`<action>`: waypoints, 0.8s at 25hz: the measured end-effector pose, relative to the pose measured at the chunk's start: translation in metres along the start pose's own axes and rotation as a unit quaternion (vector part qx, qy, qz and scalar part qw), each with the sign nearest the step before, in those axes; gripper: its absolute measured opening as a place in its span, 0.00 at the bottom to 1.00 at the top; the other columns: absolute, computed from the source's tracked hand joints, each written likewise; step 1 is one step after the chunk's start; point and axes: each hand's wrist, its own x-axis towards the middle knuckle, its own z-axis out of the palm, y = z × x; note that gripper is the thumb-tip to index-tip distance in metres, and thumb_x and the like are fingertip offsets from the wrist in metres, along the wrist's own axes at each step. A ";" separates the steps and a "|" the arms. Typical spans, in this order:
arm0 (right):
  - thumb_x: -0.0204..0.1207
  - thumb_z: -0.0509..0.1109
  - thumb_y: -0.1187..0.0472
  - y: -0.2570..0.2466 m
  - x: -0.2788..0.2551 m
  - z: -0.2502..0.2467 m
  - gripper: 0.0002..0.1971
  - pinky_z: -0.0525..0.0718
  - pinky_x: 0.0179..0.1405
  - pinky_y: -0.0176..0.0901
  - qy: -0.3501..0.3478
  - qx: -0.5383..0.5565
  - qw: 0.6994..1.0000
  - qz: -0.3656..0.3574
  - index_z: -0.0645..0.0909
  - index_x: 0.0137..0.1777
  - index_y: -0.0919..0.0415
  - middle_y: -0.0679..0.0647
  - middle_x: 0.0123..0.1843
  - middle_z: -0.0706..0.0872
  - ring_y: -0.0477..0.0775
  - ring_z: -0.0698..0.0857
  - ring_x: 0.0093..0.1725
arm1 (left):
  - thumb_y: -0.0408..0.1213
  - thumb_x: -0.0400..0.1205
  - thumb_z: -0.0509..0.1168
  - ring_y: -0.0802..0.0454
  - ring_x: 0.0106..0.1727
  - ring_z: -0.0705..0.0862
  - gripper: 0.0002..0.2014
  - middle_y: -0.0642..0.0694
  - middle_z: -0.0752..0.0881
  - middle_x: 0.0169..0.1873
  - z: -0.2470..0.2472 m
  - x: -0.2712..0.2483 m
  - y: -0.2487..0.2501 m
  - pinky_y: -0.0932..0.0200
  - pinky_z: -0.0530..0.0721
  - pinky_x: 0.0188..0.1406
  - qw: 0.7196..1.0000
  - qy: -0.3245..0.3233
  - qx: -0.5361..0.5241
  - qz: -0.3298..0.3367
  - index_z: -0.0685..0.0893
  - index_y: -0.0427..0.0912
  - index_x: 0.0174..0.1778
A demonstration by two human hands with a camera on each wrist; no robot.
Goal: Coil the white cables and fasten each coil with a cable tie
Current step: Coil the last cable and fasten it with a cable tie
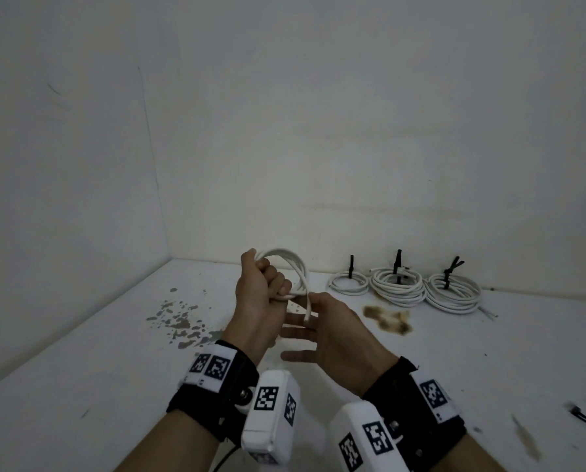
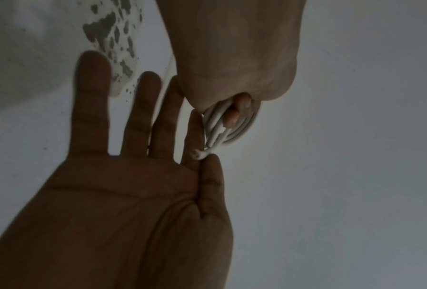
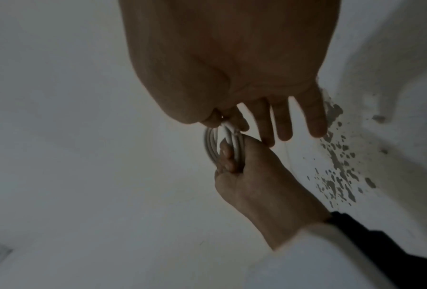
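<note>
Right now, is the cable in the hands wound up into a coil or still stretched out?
Coiled, not yet tied. The left hand grips the white cable as stacked loops, the right hand pinches its loose end, and no tie shows on it.

left hand [image 1: 261, 294] gripping white coil [image 1: 293, 267]; right hand [image 1: 332, 332] pinching loose end. three tied coils [image 1: 404, 284] at back of table [image 1: 114, 386], black ties upright.

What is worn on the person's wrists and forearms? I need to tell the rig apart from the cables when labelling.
Both hands, left hand and right hand, are bare. Each wrist carries a black strap with a white band printed with black square tag markers, plus a white box-shaped camera housing bearing the same markers. A thin dark cable runs down from the left housing.
</note>
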 end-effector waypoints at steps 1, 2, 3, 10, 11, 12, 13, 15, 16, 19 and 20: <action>0.87 0.58 0.55 -0.002 0.001 -0.003 0.20 0.84 0.56 0.62 -0.027 0.020 0.999 -0.003 0.83 0.69 0.65 0.62 0.54 0.88 0.60 0.85 0.54 | 0.45 0.87 0.58 0.56 0.16 0.59 0.20 0.51 0.59 0.17 0.000 0.001 0.002 0.63 0.66 0.15 1.000 -0.001 -0.022 -0.002 0.66 0.45 0.29; 0.87 0.59 0.54 -0.003 0.001 -0.006 0.20 0.83 0.59 0.62 -0.049 0.029 0.998 -0.010 0.81 0.71 0.65 0.62 0.58 0.87 0.60 0.84 0.58 | 0.45 0.87 0.58 0.56 0.17 0.61 0.19 0.51 0.60 0.18 0.000 0.001 0.003 0.62 0.68 0.18 0.999 -0.001 -0.040 -0.004 0.67 0.45 0.29; 0.88 0.59 0.53 -0.003 0.002 -0.007 0.20 0.81 0.61 0.62 -0.067 0.036 0.997 -0.016 0.81 0.71 0.64 0.61 0.61 0.86 0.59 0.83 0.60 | 0.45 0.87 0.58 0.56 0.18 0.64 0.19 0.51 0.62 0.18 0.001 0.001 0.004 0.61 0.71 0.23 0.999 -0.002 -0.051 -0.004 0.67 0.46 0.29; 0.85 0.65 0.52 0.011 0.008 -0.004 0.15 0.84 0.61 0.62 -0.054 0.092 0.991 -0.084 0.85 0.67 0.53 0.55 0.59 0.87 0.55 0.86 0.56 | 0.46 0.89 0.56 0.54 0.26 0.71 0.22 0.51 0.66 0.19 0.013 -0.013 -0.004 0.56 0.79 0.37 0.998 -0.036 -0.055 -0.024 0.67 0.46 0.28; 0.85 0.65 0.53 0.011 0.009 -0.003 0.13 0.85 0.59 0.59 -0.051 0.100 0.990 -0.090 0.86 0.64 0.52 0.54 0.59 0.88 0.54 0.87 0.55 | 0.46 0.89 0.56 0.54 0.26 0.71 0.22 0.51 0.66 0.20 0.011 -0.013 -0.006 0.56 0.80 0.37 0.997 -0.043 -0.053 -0.023 0.67 0.46 0.28; 0.85 0.65 0.53 0.010 0.009 -0.003 0.11 0.84 0.58 0.57 -0.046 0.106 0.989 -0.094 0.87 0.61 0.50 0.54 0.59 0.89 0.53 0.88 0.56 | 0.45 0.88 0.57 0.54 0.26 0.71 0.21 0.51 0.67 0.21 0.008 -0.013 -0.008 0.55 0.80 0.38 0.997 -0.050 -0.047 -0.021 0.68 0.46 0.27; 0.85 0.66 0.54 0.010 0.010 -0.004 0.10 0.84 0.60 0.57 -0.040 0.116 0.988 -0.098 0.87 0.60 0.50 0.55 0.61 0.90 0.52 0.88 0.58 | 0.43 0.87 0.57 0.53 0.27 0.73 0.20 0.50 0.69 0.21 0.004 -0.013 -0.010 0.55 0.81 0.39 0.997 -0.061 -0.035 -0.020 0.69 0.45 0.27; 0.84 0.67 0.55 0.004 0.014 -0.012 0.11 0.80 0.71 0.63 -0.038 0.143 0.983 -0.105 0.85 0.62 0.55 0.58 0.66 0.88 0.56 0.86 0.66 | 0.39 0.84 0.56 0.49 0.30 0.78 0.17 0.48 0.76 0.23 -0.009 -0.014 -0.015 0.53 0.80 0.43 0.996 -0.090 0.005 -0.024 0.74 0.43 0.28; 0.82 0.68 0.55 0.001 0.014 -0.016 0.16 0.76 0.75 0.67 -0.037 0.154 0.981 -0.107 0.83 0.66 0.60 0.61 0.68 0.87 0.57 0.85 0.69 | 0.38 0.82 0.55 0.46 0.33 0.81 0.15 0.45 0.81 0.25 -0.018 -0.015 -0.016 0.52 0.80 0.46 0.993 -0.110 0.027 -0.033 0.77 0.41 0.30; 0.76 0.71 0.56 -0.009 0.014 -0.027 0.14 0.74 0.74 0.71 -0.040 0.144 0.985 -0.082 0.85 0.56 0.65 0.58 0.53 0.92 0.55 0.90 0.56 | 0.42 0.78 0.56 0.40 0.38 0.85 0.16 0.34 0.89 0.39 -0.036 -0.016 -0.006 0.47 0.82 0.45 0.975 -0.170 0.063 -0.129 0.85 0.34 0.42; 0.75 0.71 0.57 -0.011 0.013 -0.030 0.09 0.77 0.71 0.68 -0.051 0.133 0.987 -0.072 0.84 0.48 0.63 0.55 0.44 0.90 0.54 0.90 0.48 | 0.46 0.78 0.57 0.40 0.36 0.85 0.21 0.33 0.88 0.39 -0.037 -0.013 -0.001 0.49 0.84 0.42 0.962 -0.187 0.081 -0.180 0.86 0.31 0.43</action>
